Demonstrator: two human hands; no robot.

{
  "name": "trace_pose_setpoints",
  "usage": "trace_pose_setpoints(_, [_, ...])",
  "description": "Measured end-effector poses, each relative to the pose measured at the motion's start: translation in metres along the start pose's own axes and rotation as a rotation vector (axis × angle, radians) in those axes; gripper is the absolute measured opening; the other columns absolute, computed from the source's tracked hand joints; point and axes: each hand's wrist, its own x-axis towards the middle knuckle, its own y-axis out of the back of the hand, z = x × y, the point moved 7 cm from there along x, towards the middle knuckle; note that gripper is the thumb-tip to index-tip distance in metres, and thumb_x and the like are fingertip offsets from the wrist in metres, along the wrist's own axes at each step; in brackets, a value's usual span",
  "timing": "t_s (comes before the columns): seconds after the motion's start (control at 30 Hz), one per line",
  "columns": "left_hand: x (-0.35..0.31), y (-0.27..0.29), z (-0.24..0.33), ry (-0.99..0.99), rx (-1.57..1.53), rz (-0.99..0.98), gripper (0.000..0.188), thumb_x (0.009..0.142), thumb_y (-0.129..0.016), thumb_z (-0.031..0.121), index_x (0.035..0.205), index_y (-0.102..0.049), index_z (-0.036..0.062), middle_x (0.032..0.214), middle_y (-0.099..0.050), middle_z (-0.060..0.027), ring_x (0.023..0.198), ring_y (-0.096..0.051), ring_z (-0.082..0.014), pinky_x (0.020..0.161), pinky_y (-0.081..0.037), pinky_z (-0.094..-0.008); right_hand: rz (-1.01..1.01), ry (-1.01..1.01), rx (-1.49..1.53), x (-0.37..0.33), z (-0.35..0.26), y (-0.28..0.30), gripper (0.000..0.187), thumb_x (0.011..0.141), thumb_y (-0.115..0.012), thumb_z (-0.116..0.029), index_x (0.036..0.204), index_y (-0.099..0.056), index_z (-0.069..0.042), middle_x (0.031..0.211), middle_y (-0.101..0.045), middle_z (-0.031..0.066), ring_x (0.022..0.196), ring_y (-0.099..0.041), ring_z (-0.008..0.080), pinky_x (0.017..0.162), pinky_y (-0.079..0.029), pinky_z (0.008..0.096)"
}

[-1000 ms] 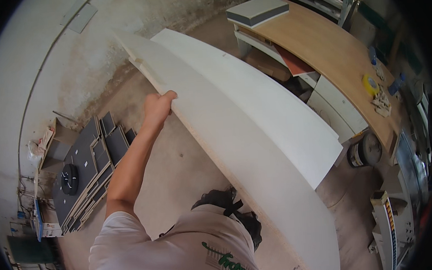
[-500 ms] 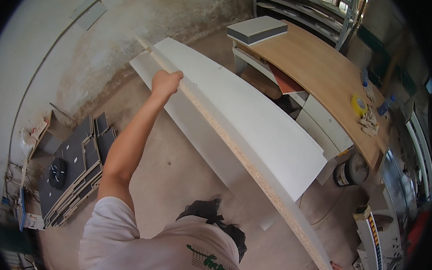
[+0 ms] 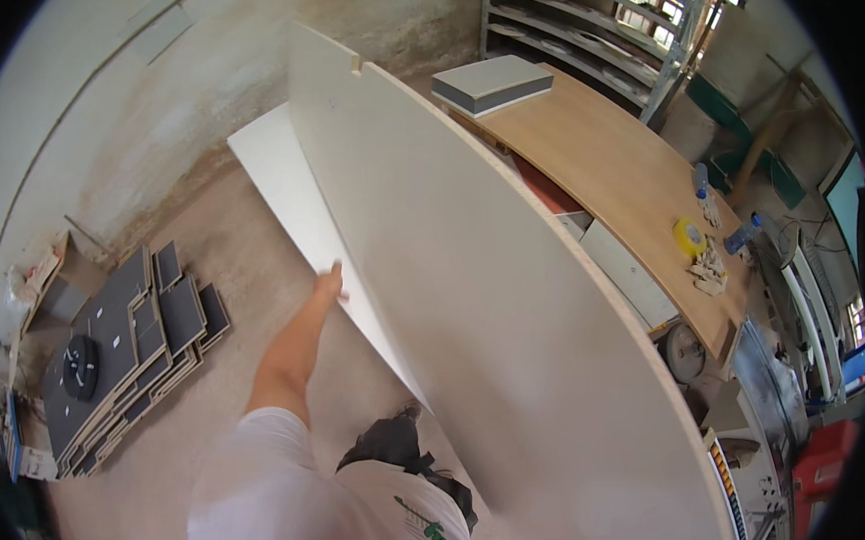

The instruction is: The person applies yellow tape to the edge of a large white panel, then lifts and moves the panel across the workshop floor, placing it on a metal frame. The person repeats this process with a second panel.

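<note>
A large pale panel [image 3: 472, 257] stands tilted on edge across the middle, its chipboard edge uppermost and a small notch near its far end. Beneath it lies a white board [image 3: 281, 185], partly covered by the panel. My left hand [image 3: 329, 281] is stretched forward at the left edge of the white board, beside the panel's lower face. Its fingers look apart and hold nothing that I can see; whether they touch the board cannot be told. My right hand does not show in the picture.
A wooden-topped table [image 3: 585, 159] on the right bears a grey-sided slab [image 3: 492, 85], yellow tape [image 3: 689, 237], gloves [image 3: 709, 273] and a bottle [image 3: 743, 233]. Dark panels [image 3: 121, 337] are stacked on the left floor. Shelving [image 3: 577, 34] stands at the back; a round drum [image 3: 681, 351] sits near the table.
The panel has turned from edge-on to showing its broad face, its top edge shifted right. My left hand has let go of that edge and moved lower. My right hand has left view.
</note>
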Motion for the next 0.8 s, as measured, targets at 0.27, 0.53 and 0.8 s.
trace_pose_setpoints(0.27, [0.04,-0.105,-0.067,0.269,-0.549,-0.465,0.093,0.097,-0.024,0.081,0.141,-0.051,0.0036,0.12,-0.072,-0.0149,0.065,-0.06,-0.0207,0.056,-0.051,-0.0374,0.12,-0.068,-0.026,-0.003,-0.047,-0.004,0.057,0.094,-0.065,-0.041,0.132,-0.064,0.002,0.114,-0.066,0.0233,0.107,-0.065,0.0278,0.092,-0.044,0.0407])
trace_pose_setpoints(0.53, [-0.049,-0.097,-0.032,0.259,-0.652,-0.469,0.072,0.1,-0.034,0.067,0.135,-0.059,0.0087,0.131,-0.066,-0.0109,0.12,-0.064,-0.0281,0.097,-0.057,-0.0474,0.147,-0.107,0.013,0.036,-0.016,0.03,0.061,0.093,-0.066,-0.044,0.132,-0.064,0.003,0.116,-0.066,0.0255,0.11,-0.065,0.0285,0.097,-0.043,0.0412])
trace_pose_setpoints(0.8, [-0.146,-0.132,-0.076,0.155,-0.684,-0.594,0.078,0.102,-0.023,0.069,0.144,-0.052,0.0098,0.137,-0.063,-0.0103,0.124,-0.063,-0.0284,0.1,-0.055,-0.0481,0.198,-0.125,0.039,0.06,0.042,0.087,0.066,0.092,-0.067,-0.047,0.132,-0.063,0.005,0.119,-0.066,0.0276,0.114,-0.065,0.0293,0.102,-0.042,0.0417])
